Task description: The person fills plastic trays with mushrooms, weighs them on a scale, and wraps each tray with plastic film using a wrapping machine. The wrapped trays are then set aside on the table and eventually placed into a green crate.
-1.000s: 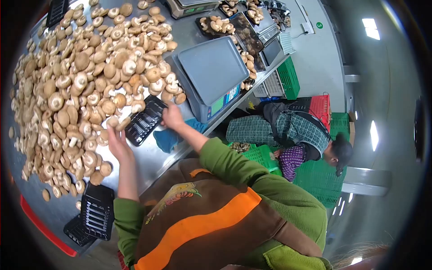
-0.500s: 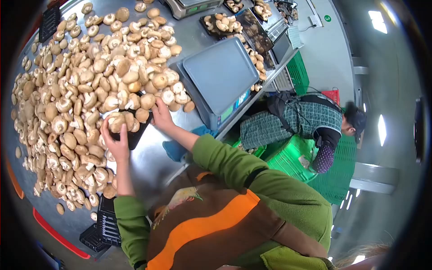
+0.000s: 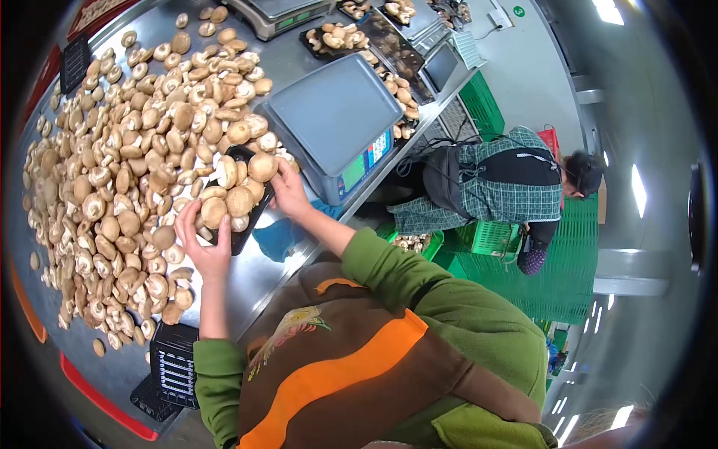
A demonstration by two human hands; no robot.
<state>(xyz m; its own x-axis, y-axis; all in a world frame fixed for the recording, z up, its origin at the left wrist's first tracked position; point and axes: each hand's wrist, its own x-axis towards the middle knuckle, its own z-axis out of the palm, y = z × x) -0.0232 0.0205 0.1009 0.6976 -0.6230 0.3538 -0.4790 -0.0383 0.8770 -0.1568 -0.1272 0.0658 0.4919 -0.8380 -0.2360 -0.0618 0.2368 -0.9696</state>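
Filling a black plastic tray [image 3: 257,215] with what look like shiitake mushrooms seems, from the head view, to be the step in hand. The tray lies slantwise on the steel table [image 3: 241,290] between the two hands, at the edge of a broad mushroom pile [image 3: 127,179] and near a grey platform scale [image 3: 329,112]; several round brown caps sit in it. The left hand [image 3: 203,245] has thumb and fingers curled round a mushroom [image 3: 214,212] at one end of the tray. The right hand [image 3: 292,193] is across from it, fingertips close against a large cap [image 3: 262,167] and the tray's side; whether they grip that cap or merely steady it, I cannot tell. To my judgement, the next move calls for settling the mushroom in the left fingers gently, without tipping its neighbours. A blue cloth [image 3: 278,239] lies below the right wrist, black trays [image 3: 173,367] are stacked beside the left sleeve, and a second scale [image 3: 284,22] and a filled tray [image 3: 336,37] are farther along. Past the table's edge, a co-worker in a checked apron [image 3: 508,176] bends near green crates [image 3: 495,238]; a pale wall [image 3: 523,82] rises beyond.
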